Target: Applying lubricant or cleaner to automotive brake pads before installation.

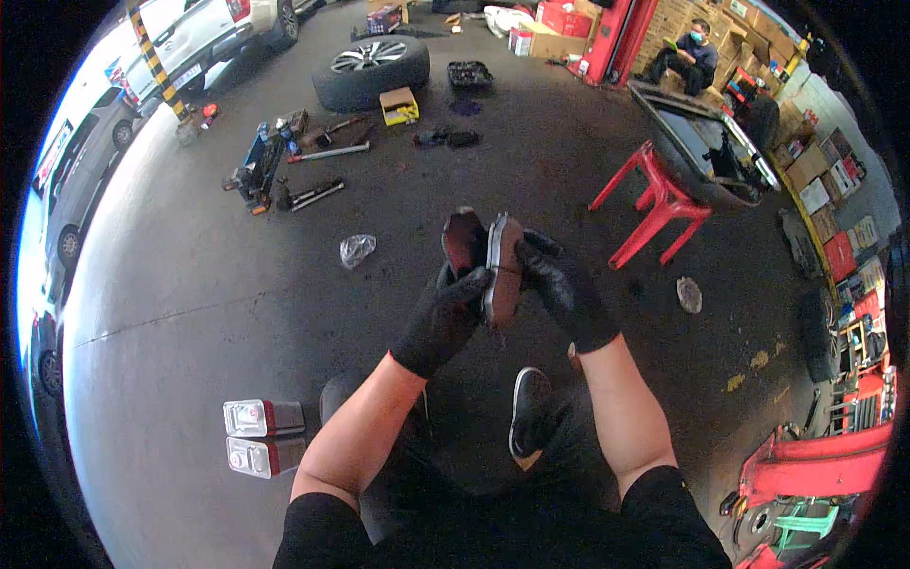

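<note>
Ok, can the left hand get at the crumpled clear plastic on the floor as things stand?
Probably not: the left hand holds a brake pad, though nothing visible blocks its way to the plastic.

Left rim is overexposed by daylight | floor (322,313) is brightly lit at left, dimmed toward centre | edges are bowed by fisheye | corners are blacked out
</note>
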`<state>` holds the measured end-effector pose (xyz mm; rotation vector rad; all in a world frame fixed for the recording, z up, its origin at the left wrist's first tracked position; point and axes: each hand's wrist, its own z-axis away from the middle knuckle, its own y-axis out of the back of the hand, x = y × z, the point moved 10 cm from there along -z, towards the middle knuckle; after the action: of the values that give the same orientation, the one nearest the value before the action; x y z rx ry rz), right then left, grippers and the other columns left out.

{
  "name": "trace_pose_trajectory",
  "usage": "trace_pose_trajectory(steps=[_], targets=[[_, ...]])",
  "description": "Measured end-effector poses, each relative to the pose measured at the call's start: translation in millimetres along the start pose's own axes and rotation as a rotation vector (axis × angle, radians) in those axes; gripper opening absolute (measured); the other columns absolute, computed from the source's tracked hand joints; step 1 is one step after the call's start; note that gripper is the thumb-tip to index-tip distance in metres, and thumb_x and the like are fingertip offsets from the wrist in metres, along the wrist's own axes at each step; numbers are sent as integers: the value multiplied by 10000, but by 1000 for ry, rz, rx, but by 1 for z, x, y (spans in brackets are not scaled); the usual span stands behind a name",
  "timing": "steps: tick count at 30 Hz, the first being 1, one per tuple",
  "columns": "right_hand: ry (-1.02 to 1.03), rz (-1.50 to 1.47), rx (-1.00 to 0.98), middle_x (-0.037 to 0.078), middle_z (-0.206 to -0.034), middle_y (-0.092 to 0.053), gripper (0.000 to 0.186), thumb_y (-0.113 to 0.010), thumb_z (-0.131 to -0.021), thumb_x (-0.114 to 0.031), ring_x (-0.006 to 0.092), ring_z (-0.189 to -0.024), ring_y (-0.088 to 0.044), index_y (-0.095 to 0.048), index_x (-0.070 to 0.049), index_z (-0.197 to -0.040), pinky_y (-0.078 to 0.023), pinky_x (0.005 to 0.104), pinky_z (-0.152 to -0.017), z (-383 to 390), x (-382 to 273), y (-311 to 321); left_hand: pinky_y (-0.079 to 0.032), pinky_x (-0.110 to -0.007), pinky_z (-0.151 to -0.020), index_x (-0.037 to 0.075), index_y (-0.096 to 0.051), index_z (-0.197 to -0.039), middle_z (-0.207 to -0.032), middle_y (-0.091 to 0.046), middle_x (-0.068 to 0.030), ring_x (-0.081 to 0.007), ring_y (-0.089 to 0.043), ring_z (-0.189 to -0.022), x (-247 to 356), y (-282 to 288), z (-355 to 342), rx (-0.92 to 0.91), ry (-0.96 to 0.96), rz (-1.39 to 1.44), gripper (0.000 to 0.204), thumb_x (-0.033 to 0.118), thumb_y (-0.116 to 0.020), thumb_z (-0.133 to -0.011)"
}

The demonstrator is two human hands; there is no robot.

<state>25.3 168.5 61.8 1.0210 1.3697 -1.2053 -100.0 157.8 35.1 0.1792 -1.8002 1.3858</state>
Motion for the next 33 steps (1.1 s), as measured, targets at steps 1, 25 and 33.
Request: trace_pose_trajectory(steps=[1, 25, 33], targets=[[22, 21, -16, 69, -1131, -689, 390, -590, -1014, -313, 150, -967, -665, -623, -27, -1277, -552, 326, -822, 0, -2, -3, -499, -345, -931, 66, -462, -1393, -1260, -590, -52, -176, -601, -1096, 0, -3, 3, -39, 3, 23, 518, 242, -671, -953], [70, -42, 24, 48, -1197, -666, 372, -599, -1015, -286, 120, -1086, -595, -626, -25, -1280, -460, 292, -962, -1, 15, 18, -472, -318, -943, 94, -423, -1473, -1290, -579, -25, -143, -573, -1118, -5, 15, 10, 55, 70, -149, 528, 208, -620, -997], [-11, -325, 50, 51, -1209, -665, 339, -600, -1010, -234, 135, -1096, -600, -622, -26, -1277, -455, 298, -977, -1, 23, 24, -481, -300, -849, 73, -516, -1375, -1191, -619, -21, -134, -592, -1020, -4, 16, 6, 40, 35, -108, 440, 227, -613, -975]])
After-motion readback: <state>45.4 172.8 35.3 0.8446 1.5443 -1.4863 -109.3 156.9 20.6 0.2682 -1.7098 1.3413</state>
